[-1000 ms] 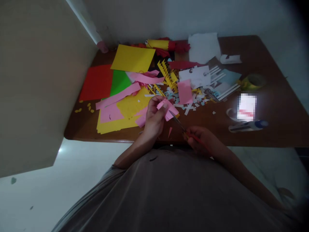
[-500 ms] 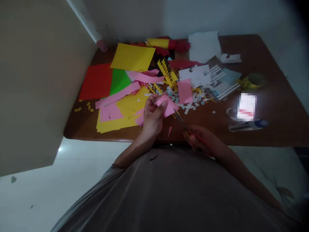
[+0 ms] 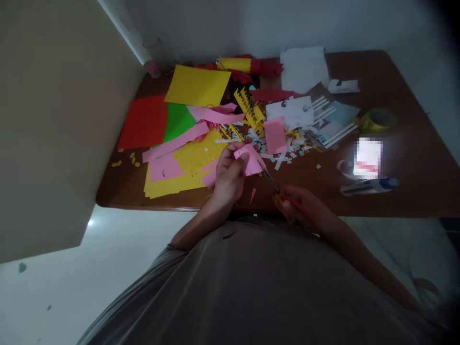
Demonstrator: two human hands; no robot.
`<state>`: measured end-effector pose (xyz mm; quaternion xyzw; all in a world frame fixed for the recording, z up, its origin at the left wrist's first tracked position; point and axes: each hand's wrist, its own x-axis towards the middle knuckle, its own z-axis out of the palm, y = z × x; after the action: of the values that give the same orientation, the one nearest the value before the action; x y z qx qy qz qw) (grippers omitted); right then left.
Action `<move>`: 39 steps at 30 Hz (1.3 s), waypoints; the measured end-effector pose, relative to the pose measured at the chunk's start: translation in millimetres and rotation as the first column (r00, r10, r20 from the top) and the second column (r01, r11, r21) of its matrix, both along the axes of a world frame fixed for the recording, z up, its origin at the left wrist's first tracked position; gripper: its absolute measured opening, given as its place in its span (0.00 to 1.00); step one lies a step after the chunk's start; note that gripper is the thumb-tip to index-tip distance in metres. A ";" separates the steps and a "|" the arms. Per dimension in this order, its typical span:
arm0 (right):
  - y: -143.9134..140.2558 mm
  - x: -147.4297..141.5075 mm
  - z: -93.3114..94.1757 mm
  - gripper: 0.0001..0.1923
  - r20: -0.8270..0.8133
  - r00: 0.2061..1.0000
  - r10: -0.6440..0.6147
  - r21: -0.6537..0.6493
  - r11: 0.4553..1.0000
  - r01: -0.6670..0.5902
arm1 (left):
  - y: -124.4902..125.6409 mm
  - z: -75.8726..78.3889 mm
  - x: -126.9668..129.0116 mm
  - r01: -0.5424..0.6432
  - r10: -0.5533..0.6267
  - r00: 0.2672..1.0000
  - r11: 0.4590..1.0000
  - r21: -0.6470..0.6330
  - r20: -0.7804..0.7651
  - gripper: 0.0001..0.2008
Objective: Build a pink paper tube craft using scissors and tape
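Between the thumb and fingers of my left hand (image 3: 230,170) is a small piece of pink paper (image 3: 253,162), held above the table's front edge. My right hand (image 3: 298,206) grips a pair of scissors (image 3: 270,179) with red handles. The blades point up and left, and their tips meet the right edge of the pink paper. A thin pink offcut (image 3: 253,195) lies on the table below the blades. Another pink rectangle (image 3: 275,135) rests just beyond, among white and blue scraps (image 3: 287,155).
Yellow sheets (image 3: 172,189), a red sheet (image 3: 143,122) and a green sheet (image 3: 178,123) cover the table's left side. At right are a tape roll (image 3: 377,120), a bright blurred-out rectangle (image 3: 368,158) and a blue-capped tube (image 3: 370,186). A paper figure (image 3: 235,65) lies at the back.
My left hand and the pink paper have shifted very slightly to the right and down. The scissors stay at the paper's right edge, nearly in place.
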<state>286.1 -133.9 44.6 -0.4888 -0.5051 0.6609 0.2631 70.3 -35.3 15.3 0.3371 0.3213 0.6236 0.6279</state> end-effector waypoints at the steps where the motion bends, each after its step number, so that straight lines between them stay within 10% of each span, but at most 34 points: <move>1: -0.4 0.1 -0.7 0.34 -0.001 1.000 -0.003 -0.006 1.000 0.003 | 0.1 -0.5 0.3 -0.010 0.010 1.000 1.000 -0.003 -0.004 0.22; 39: 0.8 -4.7 -0.7 0.34 -0.029 0.998 -0.058 -0.136 0.989 0.053 | -1.2 -4.0 -0.6 0.017 -0.016 1.000 1.000 0.022 -0.019 0.24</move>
<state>281.4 -133.1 43.9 -0.5083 -0.4407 0.6941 0.2560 69.7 -36.5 11.2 0.3527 0.3173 0.6188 0.6261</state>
